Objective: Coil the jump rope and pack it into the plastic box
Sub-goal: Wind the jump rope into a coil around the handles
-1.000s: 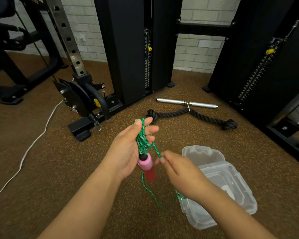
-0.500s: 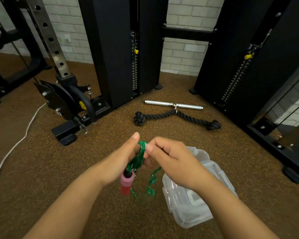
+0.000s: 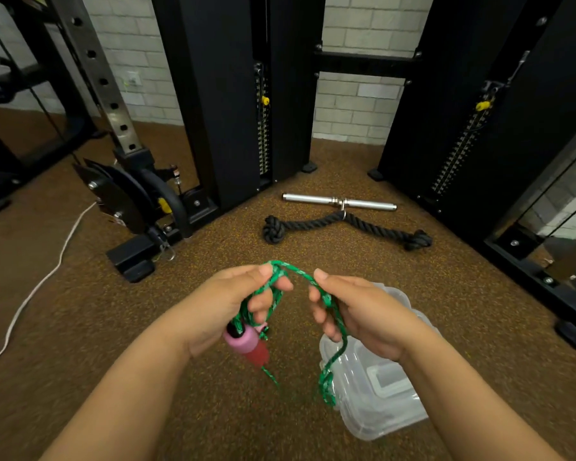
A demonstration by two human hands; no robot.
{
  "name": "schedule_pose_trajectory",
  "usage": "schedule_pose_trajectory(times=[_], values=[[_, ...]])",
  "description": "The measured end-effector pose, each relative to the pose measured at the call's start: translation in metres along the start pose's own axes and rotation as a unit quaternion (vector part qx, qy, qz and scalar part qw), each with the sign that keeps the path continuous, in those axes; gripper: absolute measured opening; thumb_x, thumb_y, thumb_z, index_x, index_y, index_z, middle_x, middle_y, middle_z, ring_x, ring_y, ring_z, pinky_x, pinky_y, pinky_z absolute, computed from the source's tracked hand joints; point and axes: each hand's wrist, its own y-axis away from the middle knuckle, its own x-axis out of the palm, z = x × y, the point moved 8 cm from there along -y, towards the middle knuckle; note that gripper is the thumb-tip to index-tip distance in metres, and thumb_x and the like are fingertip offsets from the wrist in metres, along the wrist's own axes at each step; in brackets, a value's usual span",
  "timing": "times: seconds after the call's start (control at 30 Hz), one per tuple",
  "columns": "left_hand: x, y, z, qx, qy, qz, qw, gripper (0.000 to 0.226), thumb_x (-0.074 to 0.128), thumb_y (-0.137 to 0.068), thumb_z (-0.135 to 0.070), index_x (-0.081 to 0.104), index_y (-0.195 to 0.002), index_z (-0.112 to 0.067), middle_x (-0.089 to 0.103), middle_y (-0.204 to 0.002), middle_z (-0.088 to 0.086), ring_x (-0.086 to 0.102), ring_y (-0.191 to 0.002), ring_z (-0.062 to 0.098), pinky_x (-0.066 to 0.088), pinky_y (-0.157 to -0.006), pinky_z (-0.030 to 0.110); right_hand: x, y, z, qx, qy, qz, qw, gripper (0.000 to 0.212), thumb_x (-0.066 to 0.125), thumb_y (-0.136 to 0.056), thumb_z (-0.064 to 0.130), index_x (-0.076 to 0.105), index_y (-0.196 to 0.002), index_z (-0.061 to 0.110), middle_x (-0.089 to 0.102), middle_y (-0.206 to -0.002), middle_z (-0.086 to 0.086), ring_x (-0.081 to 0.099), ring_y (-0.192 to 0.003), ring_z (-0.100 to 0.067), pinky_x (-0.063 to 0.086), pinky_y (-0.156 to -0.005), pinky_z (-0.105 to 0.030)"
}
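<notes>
My left hand [image 3: 226, 304] grips several loops of the green jump rope [image 3: 300, 272], and a pink and red handle [image 3: 246, 344] hangs below its palm. A strand arches from that bundle over to my right hand [image 3: 356, 311], which pinches it between thumb and fingers. From there the rope drops in a loose loop in front of the clear plastic box [image 3: 379, 397]. The box lies open on the floor under my right wrist, partly hidden by it.
A black braided triceps rope [image 3: 333, 227] and a chrome bar [image 3: 340, 202] lie on the brown speckled floor ahead. Black weight-stack towers [image 3: 233, 94] stand behind them, a plate-loaded machine foot [image 3: 130, 201] sits at left, and a white cable [image 3: 47, 277] trails across the floor.
My hands have drawn apart from a joined position, stretching a strand of rope between them. The right hand has slid along the rope toward the right, over the box.
</notes>
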Motion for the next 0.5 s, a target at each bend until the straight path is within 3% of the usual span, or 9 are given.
schedule_pose_trajectory(times=[0.17, 0.27, 0.4, 0.5], values=[[-0.019, -0.001, -0.007, 0.03, 0.031, -0.09, 0.995, 0.035, 0.039, -0.097, -0.029, 0.063, -0.088, -0.006, 0.038, -0.049, -0.006, 0.039, -0.05, 0.011, 0.036, -0.055, 0.022, 0.0, -0.001, -0.003, -0.005, 0.011, 0.019, 1.0, 0.039, 0.05, -0.081, 0.046, 0.073, -0.084, 0.014, 0.048, -0.052, 0.001, 0.034, -0.04, -0.008, 0.027, -0.041, -0.018], [-0.023, 0.0, -0.009, 0.036, 0.026, -0.105, 0.994, 0.035, 0.039, -0.098, -0.029, 0.063, -0.089, -0.006, 0.038, -0.049, -0.006, 0.038, -0.051, 0.011, 0.037, -0.056, 0.022, -0.003, -0.003, -0.002, -0.024, -0.009, 0.011, 1.0, 0.038, 0.053, -0.08, 0.041, 0.075, -0.089, 0.012, 0.057, -0.055, 0.0, 0.041, -0.045, -0.009, 0.032, -0.045, -0.019], [-0.024, -0.001, -0.01, 0.037, 0.013, -0.113, 0.993, 0.035, 0.038, -0.099, -0.028, 0.063, -0.09, -0.005, 0.038, -0.048, -0.007, 0.037, -0.05, 0.01, 0.037, -0.055, 0.022, -0.01, -0.006, -0.004, -0.024, 0.012, -0.019, 0.999, 0.048, 0.049, -0.08, 0.051, 0.077, -0.084, 0.012, 0.054, -0.053, 0.002, 0.039, -0.047, -0.009, 0.033, -0.046, -0.018], [-0.027, -0.001, -0.008, 0.036, 0.012, -0.123, 0.992, 0.036, 0.038, -0.099, -0.029, 0.064, -0.091, -0.005, 0.038, -0.049, -0.007, 0.038, -0.049, 0.009, 0.036, -0.057, 0.024, -0.012, -0.006, -0.001, -0.04, 0.048, -0.029, 0.998, 0.038, 0.058, -0.075, 0.046, 0.077, -0.078, 0.013, 0.054, -0.052, 0.004, 0.04, -0.049, -0.008, 0.034, -0.047, -0.015]])
